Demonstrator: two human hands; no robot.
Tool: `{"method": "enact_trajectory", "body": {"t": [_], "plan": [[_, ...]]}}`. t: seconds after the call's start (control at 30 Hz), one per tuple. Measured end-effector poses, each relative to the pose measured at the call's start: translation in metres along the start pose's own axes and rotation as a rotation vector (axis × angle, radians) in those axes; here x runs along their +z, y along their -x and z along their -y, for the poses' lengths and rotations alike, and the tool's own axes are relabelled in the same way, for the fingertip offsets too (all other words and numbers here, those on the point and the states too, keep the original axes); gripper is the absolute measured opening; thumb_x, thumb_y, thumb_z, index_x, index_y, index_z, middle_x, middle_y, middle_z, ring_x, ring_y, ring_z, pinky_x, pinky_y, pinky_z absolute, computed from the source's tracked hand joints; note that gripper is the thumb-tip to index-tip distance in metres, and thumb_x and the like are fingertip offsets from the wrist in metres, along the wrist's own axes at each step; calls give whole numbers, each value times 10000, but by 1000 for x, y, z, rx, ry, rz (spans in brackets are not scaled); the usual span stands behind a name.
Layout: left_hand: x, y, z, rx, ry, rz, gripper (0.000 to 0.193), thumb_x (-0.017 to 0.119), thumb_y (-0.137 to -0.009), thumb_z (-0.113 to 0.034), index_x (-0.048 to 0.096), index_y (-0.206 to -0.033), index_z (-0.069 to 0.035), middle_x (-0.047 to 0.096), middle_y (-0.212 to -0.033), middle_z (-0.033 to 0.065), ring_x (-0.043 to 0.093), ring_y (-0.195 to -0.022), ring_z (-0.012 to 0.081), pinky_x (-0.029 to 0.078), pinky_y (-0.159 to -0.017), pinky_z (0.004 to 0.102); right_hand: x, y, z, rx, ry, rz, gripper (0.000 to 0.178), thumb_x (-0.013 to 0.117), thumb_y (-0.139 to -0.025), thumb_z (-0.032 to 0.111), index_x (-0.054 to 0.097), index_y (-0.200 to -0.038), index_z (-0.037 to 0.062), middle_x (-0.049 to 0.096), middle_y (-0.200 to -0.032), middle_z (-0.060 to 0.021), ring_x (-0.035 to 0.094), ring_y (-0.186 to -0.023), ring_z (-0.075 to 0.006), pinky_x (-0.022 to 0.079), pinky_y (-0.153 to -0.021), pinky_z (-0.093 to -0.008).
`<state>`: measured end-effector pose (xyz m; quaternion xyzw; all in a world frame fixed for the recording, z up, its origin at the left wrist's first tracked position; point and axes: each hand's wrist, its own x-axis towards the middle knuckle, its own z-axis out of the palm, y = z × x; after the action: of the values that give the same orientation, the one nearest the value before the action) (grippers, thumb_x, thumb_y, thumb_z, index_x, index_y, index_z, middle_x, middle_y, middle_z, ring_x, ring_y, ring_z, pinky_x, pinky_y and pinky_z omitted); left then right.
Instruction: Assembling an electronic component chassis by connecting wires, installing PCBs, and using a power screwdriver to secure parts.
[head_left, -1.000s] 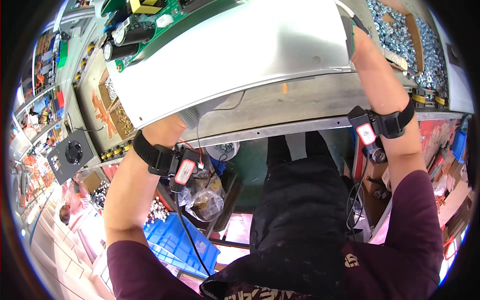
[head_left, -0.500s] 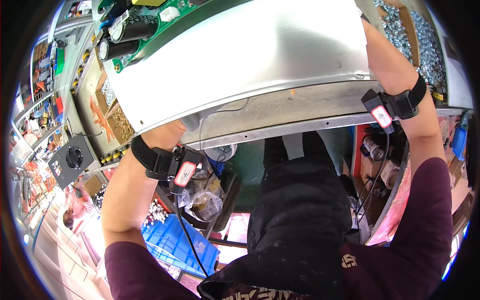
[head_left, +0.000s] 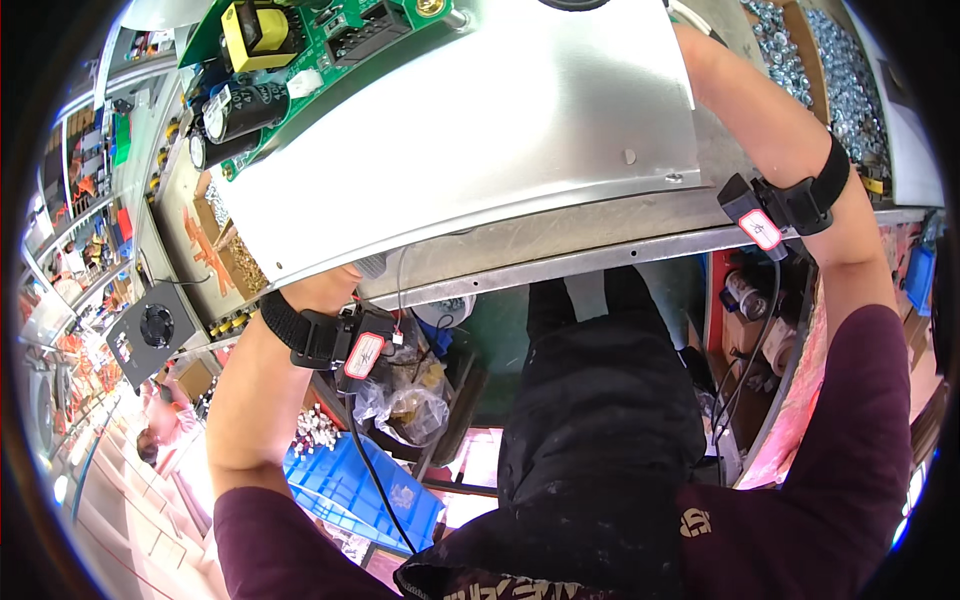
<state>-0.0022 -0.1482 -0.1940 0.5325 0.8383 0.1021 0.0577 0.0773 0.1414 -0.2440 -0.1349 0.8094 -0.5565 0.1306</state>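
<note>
A large silvery sheet-metal panel (head_left: 470,150) lies over the workbench in front of me. Fixed at its far left is a green circuit board (head_left: 310,62) carrying black capacitors (head_left: 246,110) and a yellow-wrapped transformer (head_left: 262,36). My left hand (head_left: 328,288) reaches under the panel's near left edge, its fingers hidden there, beside a grey rounded part (head_left: 373,266). My right forearm (head_left: 755,110) runs along the panel's right end; that hand is hidden near the top edge, close to a white cable (head_left: 695,18). Both wrists wear black straps with small devices.
Boxes of small metal hardware stand at the far right (head_left: 845,90) and at the left (head_left: 238,262). A dark fan unit (head_left: 152,330) sits at the left. Below the bench edge (head_left: 560,262) are a blue crate (head_left: 365,490) and plastic bags (head_left: 412,405).
The panel and circuit board have shifted left and slightly toward me, showing more of the board. A dark round part has appeared at the top. My right forearm has moved left with the panel.
</note>
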Motion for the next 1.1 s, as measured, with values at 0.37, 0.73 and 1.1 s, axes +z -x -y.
{"method": "enact_trajectory", "body": {"t": [0.37, 0.73, 1.1], "plan": [[-2, 0, 1, 11, 1, -11, 279, 568, -871, -175, 611, -1127, -73, 639, -1041, 119, 623, -890, 267, 501, -783, 350, 18, 3, -9, 43, -141, -18, 181, 553, -875, 191, 671, -892, 56, 642, -802, -73, 611, -788, -176, 505, -698, -327], [-4, 12, 19, 56, 7, -85, 287, 560, -877, -176, 601, -1142, -73, 630, -1060, 125, 617, -911, 274, 497, -798, 356, 58, 4, 3, 150, -280, -67, 179, 564, -890, 195, 671, -900, 51, 642, -807, -55, 608, -797, -143, 503, -700, -308], [-14, 46, 23, -72, 64, -125, 296, 552, -884, -177, 591, -1158, -73, 621, -1078, 131, 611, -931, 281, 493, -814, 361, -195, -19, 225, 331, 229, -307, 266, 585, -869, 241, 641, -1014, 25, 637, -861, -34, 567, -701, -96, 486, -627, -257]]}}
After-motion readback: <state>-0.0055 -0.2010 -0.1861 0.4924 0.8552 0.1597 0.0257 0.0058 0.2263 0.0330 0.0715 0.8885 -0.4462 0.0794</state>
